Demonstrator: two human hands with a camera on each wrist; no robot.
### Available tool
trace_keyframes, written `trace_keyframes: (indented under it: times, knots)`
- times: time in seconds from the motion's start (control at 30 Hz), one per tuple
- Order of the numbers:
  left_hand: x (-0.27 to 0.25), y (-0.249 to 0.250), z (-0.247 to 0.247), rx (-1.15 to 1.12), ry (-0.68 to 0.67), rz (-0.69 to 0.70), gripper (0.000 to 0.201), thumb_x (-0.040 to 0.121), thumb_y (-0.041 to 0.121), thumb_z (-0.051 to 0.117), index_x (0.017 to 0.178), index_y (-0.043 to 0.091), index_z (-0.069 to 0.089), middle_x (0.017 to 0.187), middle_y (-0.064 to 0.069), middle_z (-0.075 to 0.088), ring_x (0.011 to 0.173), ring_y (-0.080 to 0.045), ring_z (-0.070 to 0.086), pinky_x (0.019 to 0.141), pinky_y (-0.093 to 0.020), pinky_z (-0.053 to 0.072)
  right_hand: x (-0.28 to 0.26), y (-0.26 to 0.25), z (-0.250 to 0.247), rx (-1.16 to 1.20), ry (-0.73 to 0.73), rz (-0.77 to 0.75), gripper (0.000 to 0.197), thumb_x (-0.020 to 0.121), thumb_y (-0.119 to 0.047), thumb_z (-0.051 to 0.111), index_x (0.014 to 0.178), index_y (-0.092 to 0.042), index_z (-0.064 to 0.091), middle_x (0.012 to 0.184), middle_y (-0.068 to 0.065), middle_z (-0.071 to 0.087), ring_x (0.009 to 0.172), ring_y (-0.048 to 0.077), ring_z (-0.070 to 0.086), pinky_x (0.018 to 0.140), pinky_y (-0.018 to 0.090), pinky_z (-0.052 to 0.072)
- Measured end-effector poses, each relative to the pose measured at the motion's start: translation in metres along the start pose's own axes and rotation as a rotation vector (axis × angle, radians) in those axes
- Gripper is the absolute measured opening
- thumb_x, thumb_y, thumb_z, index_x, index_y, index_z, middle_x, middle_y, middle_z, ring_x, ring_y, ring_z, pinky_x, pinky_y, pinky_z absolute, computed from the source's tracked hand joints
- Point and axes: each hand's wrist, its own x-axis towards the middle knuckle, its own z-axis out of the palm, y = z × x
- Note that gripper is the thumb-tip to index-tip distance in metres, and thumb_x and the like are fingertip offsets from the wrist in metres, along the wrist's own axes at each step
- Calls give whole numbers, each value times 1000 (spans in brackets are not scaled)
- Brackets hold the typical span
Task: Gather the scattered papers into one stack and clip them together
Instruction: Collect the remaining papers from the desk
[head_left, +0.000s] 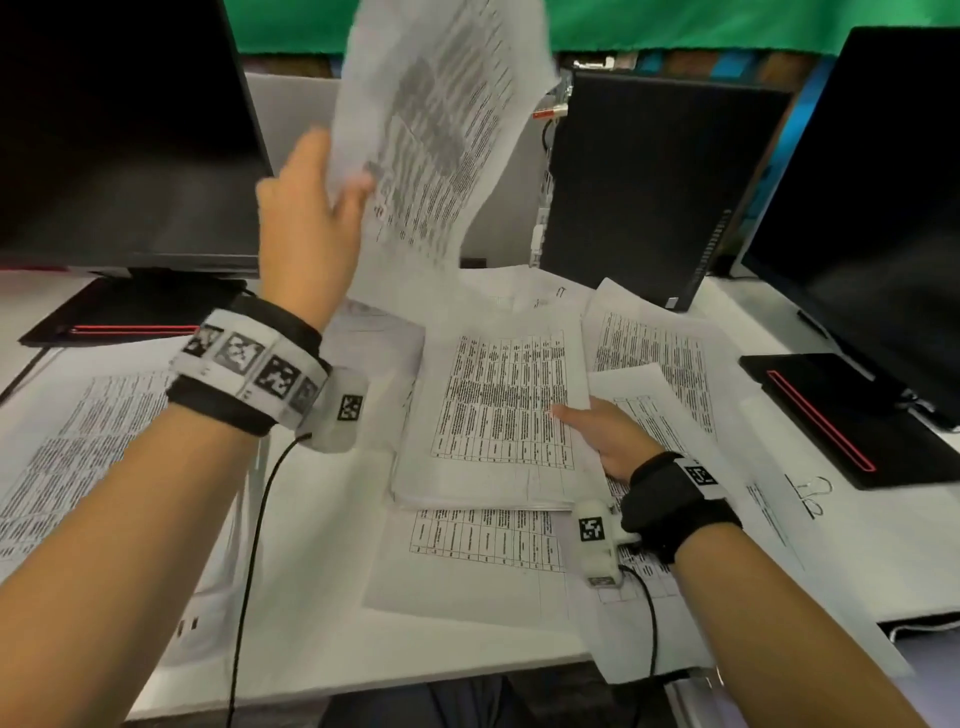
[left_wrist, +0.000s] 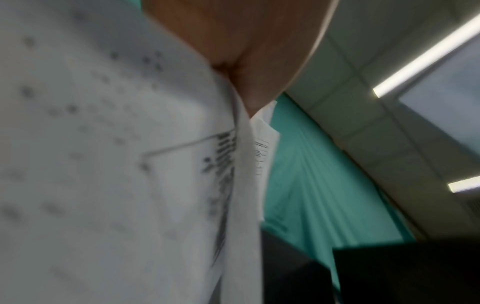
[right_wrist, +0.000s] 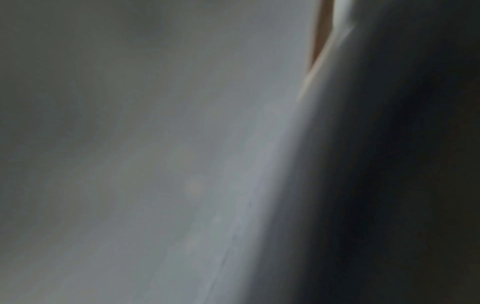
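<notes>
From the head view, your left hand (head_left: 311, 218) is raised above the desk with thumb and fingers pinched on the lower corner of a few printed sheets (head_left: 431, 140), which hang upright in the air in front of the dark monitor (head_left: 119, 130). Your right hand (head_left: 605, 436) lies low at the right edge of the growing stack (head_left: 498, 410) in the middle of the desk (head_left: 322, 582); its thumb rests on top, but the fingers are hidden under the paper, so you cannot tell whether they grip it. The gathering looks only part done: loose sheets lie on the left (head_left: 78, 441), under the stack toward you (head_left: 483, 551), and on the right (head_left: 670, 353), and no clip shows anywhere, so clipping is all yet to come. No tray, box or other container is in sight. From the left wrist view, the palm of your left hand (left_wrist: 233, 39) closes against the held sheets (left_wrist: 116, 164); at least two edges show at the pinch, with green cloth (left_wrist: 311, 185) behind. The right wrist view is grey blur with a sliver of skin at the top, so it settles nothing about the right hand's grasp.
</notes>
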Motion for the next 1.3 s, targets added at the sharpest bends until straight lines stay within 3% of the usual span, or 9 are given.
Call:
trace_keyframes:
  times: [0.17,0.3,0.4,0.5,0.67,0.77,0.9,1.13,1.3]
  knots:
    - [-3,-13,17,-185,-184,-289,39,91,24,63,119,2,49,108,3,50,98,-11,49,73,-11,35,-2,1,-3,-1,-1,-27,51,90,-46,65,130,-14,59,125,5,66,118,27,60,109,48,42]
    - [-42,-40,63,-254,-443,-510,32,87,24,68,107,11,46,110,-6,56,95,-18,54,74,-27,45,-10,-3,-2,76,-17,-52,40,97,-40,56,121,-9,65,115,12,71,108,28,65,94,40,52]
    - [-69,-50,84,-144,-577,-558,28,89,24,65,100,13,42,102,-8,56,87,-20,52,63,-24,39,-11,-3,-6,146,51,1,68,86,-72,44,125,-21,66,122,6,70,115,26,64,105,44,46]
    - [-80,-48,92,-119,-631,-614,29,90,24,63,107,10,45,110,-15,59,89,-22,53,76,-30,41,-11,-3,-9,245,47,34,71,89,-73,31,130,-24,62,122,1,70,118,23,63,110,43,43]
    - [-78,-40,87,119,-741,-557,46,85,24,70,118,-1,50,117,-16,57,109,-30,56,85,-32,43,-19,-11,-5,189,37,46,66,93,-70,33,132,-25,60,126,2,68,118,24,63,109,45,44]
    - [-74,-41,80,235,-860,-501,40,82,22,72,109,-4,60,110,-17,62,100,-31,61,90,-36,51,-17,-12,-5,186,62,64,63,98,-62,32,136,-19,56,130,3,65,118,25,61,108,41,44]
    - [-68,-39,71,242,-854,-426,17,80,14,74,89,1,67,89,-10,57,81,-22,57,68,-27,48,-12,-9,-5,196,77,73,60,99,-61,33,132,-19,59,125,5,68,115,26,64,107,44,45]
    - [-68,-28,50,-47,-649,-467,9,81,7,70,78,14,66,79,2,63,69,-9,57,58,-17,44,-12,-6,-6,218,53,59,59,100,-58,33,136,-19,57,128,6,67,118,25,62,109,44,43]
    - [-95,-38,25,151,-960,-510,11,86,4,62,93,7,70,89,-6,65,73,-17,62,66,-26,50,-6,-2,-9,270,39,57,61,97,-63,36,132,-20,61,121,6,71,114,26,65,107,46,46]
